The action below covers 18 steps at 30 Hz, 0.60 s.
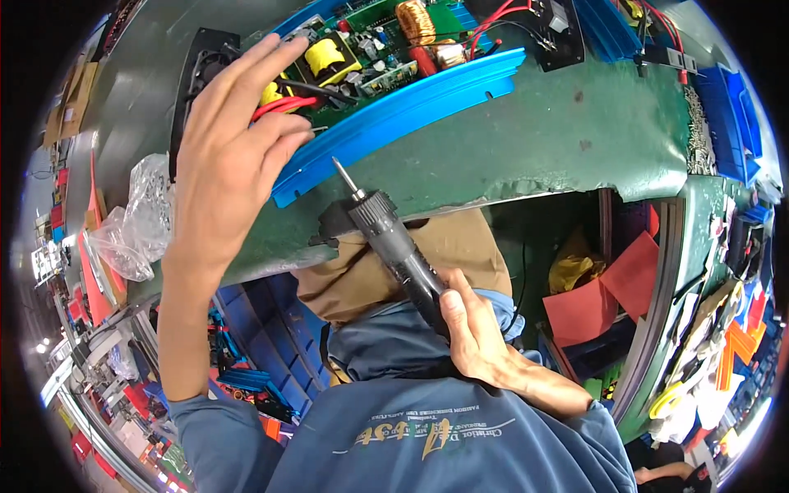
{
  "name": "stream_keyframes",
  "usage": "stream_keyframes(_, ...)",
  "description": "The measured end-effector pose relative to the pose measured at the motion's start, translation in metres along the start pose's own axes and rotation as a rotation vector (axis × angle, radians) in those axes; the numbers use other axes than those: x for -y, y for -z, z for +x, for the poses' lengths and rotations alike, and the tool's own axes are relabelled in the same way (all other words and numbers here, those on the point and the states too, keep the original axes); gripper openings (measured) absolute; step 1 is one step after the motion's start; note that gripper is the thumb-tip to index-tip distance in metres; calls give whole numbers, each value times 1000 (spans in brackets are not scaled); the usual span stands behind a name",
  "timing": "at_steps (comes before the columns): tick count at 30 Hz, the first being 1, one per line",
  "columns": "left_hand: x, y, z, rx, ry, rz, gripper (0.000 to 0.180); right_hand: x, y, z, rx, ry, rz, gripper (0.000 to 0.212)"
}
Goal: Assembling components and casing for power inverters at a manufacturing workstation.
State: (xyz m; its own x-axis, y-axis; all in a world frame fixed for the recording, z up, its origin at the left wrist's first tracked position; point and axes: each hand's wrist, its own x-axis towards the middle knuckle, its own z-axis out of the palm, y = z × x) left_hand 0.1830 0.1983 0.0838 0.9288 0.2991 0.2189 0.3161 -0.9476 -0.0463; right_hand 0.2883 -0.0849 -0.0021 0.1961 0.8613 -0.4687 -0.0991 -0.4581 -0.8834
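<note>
My left hand (226, 156) reaches over the left end of a blue metal housing (403, 115), fingers spread and touching or hovering over it. Inside the housing sits a green circuit board (444, 20) with a yellow-wrapped transformer (329, 59), a copper coil (416, 23) and red wires (283, 105). A black end panel with a fan (209, 53) stands partly behind my left fingers. Lower down, my right hand (477, 333) is closed around a black electric screwdriver (403, 259). Its bit points up and left, just short of the housing's near wall and apart from it.
The housing lies on a green workbench (575, 123) with a worn front edge. Crumpled clear plastic (140, 218) lies at the left. Another black panel (559, 37) and blue housing (608, 29) lie at the back right, near loose screws (699, 135) and a blue bin (731, 123).
</note>
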Motion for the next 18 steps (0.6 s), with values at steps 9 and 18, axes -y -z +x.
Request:
stream_keyframes(9, 7, -1, 8, 102, -63, -60, 9, -2, -4, 4, 2, -35, 28, 45)
stream_keyframes(18, 12, -1, 14, 138, -28, -124, 11, -8, -11, 18, 20, -31, 220, 55)
